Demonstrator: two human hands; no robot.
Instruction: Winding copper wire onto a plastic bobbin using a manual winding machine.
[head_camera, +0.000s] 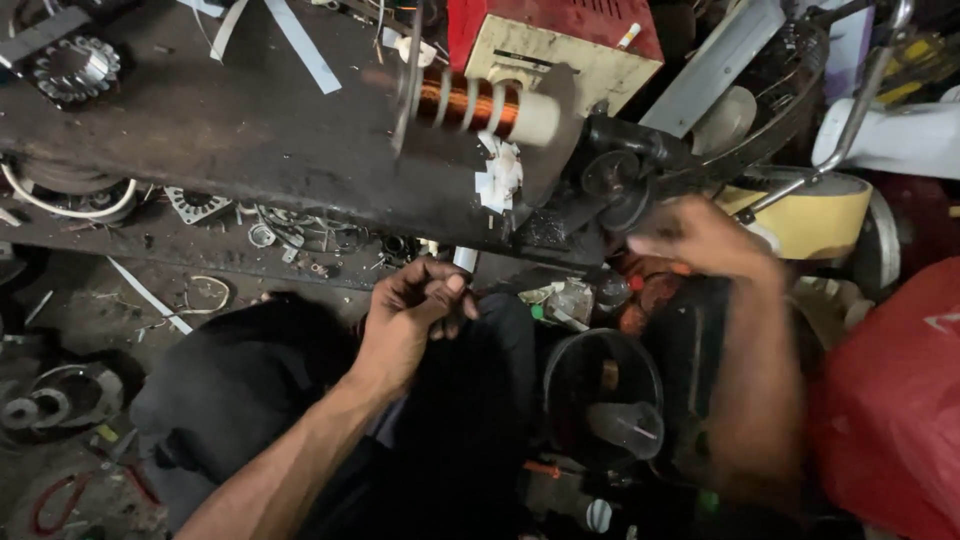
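Observation:
A copper wire coil (465, 103) sits on a white former (535, 118) mounted on a black hand winder (620, 175) at the edge of a dark workbench (250, 130). My left hand (415, 305) hangs below the bench edge beside a white tube (465, 258). Its fingertips are pinched together, and whatever they hold is too thin to see. My right hand (700, 240) is blurred with motion just right of the winder, curled round an orange handle (683, 268). The coil is blurred too.
A red and cream box (560, 50) stands behind the coil. A toothed metal ring (75, 68) lies at the bench's far left, with small metal parts (195, 205) on a lower ledge. A black round container (600, 395), a yellow-rimmed wheel (820, 215) and a red bag (890, 400) crowd the right.

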